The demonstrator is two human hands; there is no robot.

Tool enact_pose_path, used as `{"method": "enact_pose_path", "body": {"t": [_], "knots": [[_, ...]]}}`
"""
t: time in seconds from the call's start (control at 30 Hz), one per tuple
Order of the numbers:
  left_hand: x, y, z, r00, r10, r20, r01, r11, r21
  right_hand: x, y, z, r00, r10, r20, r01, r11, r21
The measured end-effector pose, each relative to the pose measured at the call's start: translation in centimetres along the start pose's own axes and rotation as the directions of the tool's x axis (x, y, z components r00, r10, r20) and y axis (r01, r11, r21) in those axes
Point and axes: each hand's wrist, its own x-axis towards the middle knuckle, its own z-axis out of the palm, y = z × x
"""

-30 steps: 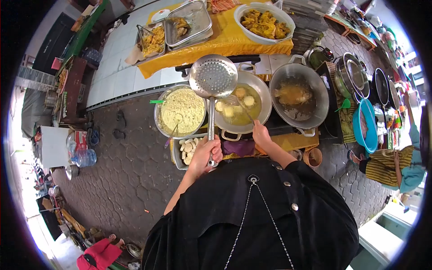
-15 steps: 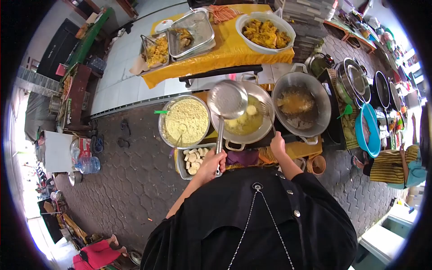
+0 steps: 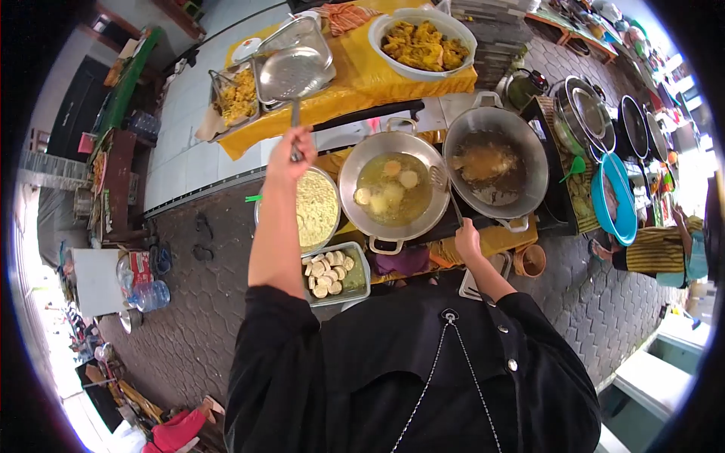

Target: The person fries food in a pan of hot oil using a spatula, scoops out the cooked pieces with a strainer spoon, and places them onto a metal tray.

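My left hand (image 3: 289, 156) is closed around the handle of a perforated skimmer (image 3: 291, 73), raised over a metal tray (image 3: 316, 38) on the far table. Whether the skimmer touches the tray, I cannot tell. My right hand (image 3: 467, 240) grips a slotted spatula (image 3: 456, 209), its head at the right inner side of the middle wok (image 3: 349, 172). Several pale round pieces (image 3: 408, 179) float in that wok's yellow oil. Beneath my left forearm, partly hidden, is a bowl of crumbly yellow mixture (image 3: 317, 208). A tub (image 3: 366, 281) nearer me holds pale slices (image 3: 326, 273).
A second wok (image 3: 538, 162) with darker oil and browned food stands on the right. On the yellow-covered table (image 3: 355, 90) are a large bowl of yellow food (image 3: 423, 45) and a tray of fried bits (image 3: 240, 98). Far right, a person stands beside a blue basin (image 3: 621, 219).
My left hand has lifted the skimmer from above the middle wok, forward and left, to over the far tray. My right hand stays beside the wok with the spatula.
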Motion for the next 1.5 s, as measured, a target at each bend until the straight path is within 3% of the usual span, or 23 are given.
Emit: {"method": "enact_pose_path", "body": {"t": [0.07,0.17,0.33,0.4,0.47,0.5,0.63,0.7,0.77,0.8,0.87,0.93,0.97,1.0,1.03,1.07,1.1,1.13,1.2,1.27,1.3,1.37,1.5], "knots": [[4.1,2.5,-0.3,0.998,0.016,0.060,-0.016,1.000,-0.003,0.2,-0.4,0.0,0.999,0.011,0.036,-0.012,1.000,0.029],[8.6,5.1,-0.6,0.992,-0.009,0.126,0.018,0.997,-0.073,1.2,-1.3,0.3,0.974,0.175,0.142,-0.191,0.976,0.107],[11.4,6.6,-0.7,0.997,0.027,-0.078,-0.034,0.995,-0.096,2.3,-3.0,1.3,0.887,0.323,0.328,-0.402,0.892,0.207],[12.1,6.7,-1.0,0.995,-0.045,-0.085,0.031,0.987,-0.155,2.7,-3.3,1.8,0.861,0.368,0.350,-0.466,0.847,0.257],[10.9,5.9,-0.7,0.997,0.072,-0.018,-0.071,0.997,0.042,2.5,-3.6,2.0,0.812,0.426,0.399,-0.564,0.749,0.348],[10.7,5.8,-1.0,0.997,0.069,0.045,-0.074,0.989,0.128,2.4,-3.2,2.3,0.804,0.389,0.449,-0.588,0.630,0.507],[7.4,3.6,-0.7,0.997,0.079,0.007,-0.078,0.970,0.232,2.8,-3.7,2.4,0.808,0.407,0.426,-0.584,0.650,0.487],[4.7,1.8,-0.1,0.979,0.193,-0.067,-0.163,0.935,0.314,2.9,-3.7,2.4,0.832,0.368,0.416,-0.549,0.657,0.517],[-0.6,-0.3,4.4,0.930,0.367,0.027,-0.364,0.905,0.221,2.9,-3.9,2.0,0.855,0.313,0.414,-0.499,0.715,0.490],[-2.8,-0.2,5.5,0.907,0.377,0.187,-0.406,0.901,0.155,2.8,-4.2,1.6,0.874,0.257,0.412,-0.443,0.770,0.459],[-8.0,-0.2,9.2,0.752,0.471,0.462,-0.559,0.826,0.068,2.1,-6.2,-0.3,0.903,0.213,0.372,-0.363,0.842,0.399],[-13.5,0.1,12.7,0.483,0.539,0.690,-0.716,0.697,-0.044,2.3,-6.1,0.3,0.926,0.163,0.342,-0.281,0.901,0.331],[-16.0,0.4,13.6,0.326,0.535,0.779,-0.746,0.652,-0.135,3.1,-4.6,1.8,0.983,0.007,0.186,-0.044,0.980,0.196],[-18.9,1.2,14.4,0.231,0.421,0.877,-0.732,0.669,-0.128,3.5,-3.7,2.7,0.982,-0.182,0.055,0.181,0.983,0.024],[-21.1,1.9,15.1,0.127,0.293,0.948,-0.719,0.686,-0.116,2.7,-6.0,0.8,0.988,-0.083,0.134,0.078,0.996,0.043],[-22.2,1.5,15.7,-0.173,0.347,0.922,-0.584,0.718,-0.379,3.3,-4.3,2.2,0.986,-0.082,0.144,0.077,0.996,0.041],[-23.2,0.9,16.2,-0.441,0.418,0.794,-0.367,0.724,-0.584,4.3,-1.7,4.3,0.965,-0.203,0.163,0.235,0.949,-0.209],[-24.1,0.3,17.6,-0.435,0.422,0.796,-0.371,0.721,-0.585,5.0,0.0,5.6,0.925,-0.315,0.211,0.378,0.815,-0.439],[-25.5,-0.7,20.2,-0.493,0.236,0.838,-0.684,0.490,-0.540,4.0,-0.6,5.2,0.905,-0.261,0.337,0.415,0.719,-0.557],[-26.7,-1.2,20.1,-0.502,0.216,0.838,-0.682,0.496,-0.537,1.5,-2.6,2.6,0.977,-0.153,0.148,0.159,0.987,-0.025],[-27.2,-1.5,20.1,-0.516,0.193,0.834,-0.678,0.503,-0.536,1.4,-1.7,3.0,0.978,-0.151,0.146,0.157,0.987,-0.026],[-27.6,-3.0,20.3,-0.499,0.267,0.825,-0.656,0.506,-0.560,0.7,-0.6,3.5,0.918,-0.304,0.255,0.382,0.850,-0.364],[-28.6,-4.5,20.7,-0.518,0.325,0.791,-0.595,0.527,-0.606,-4.2,-1.2,0.7,0.961,-0.248,0.121,0.266,0.948,-0.173]]}}
